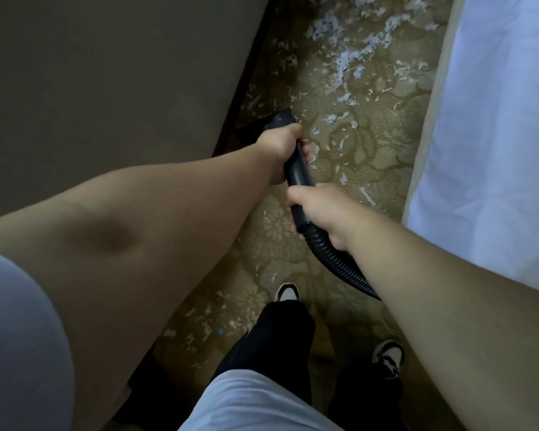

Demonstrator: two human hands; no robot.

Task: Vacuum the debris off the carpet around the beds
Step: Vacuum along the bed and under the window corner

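Littered carpet (377, 126), left hand (280, 146), right hand (322, 211) — gripping vacuum wand (297, 172)

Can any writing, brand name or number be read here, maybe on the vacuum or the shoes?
None can be read.
The black vacuum wand and its ribbed hose show no label where the left hand and right hand leave them uncovered.
The shoes show only a black-and-white pattern.
The white shreds on the carpet are too small and blurred to show print.
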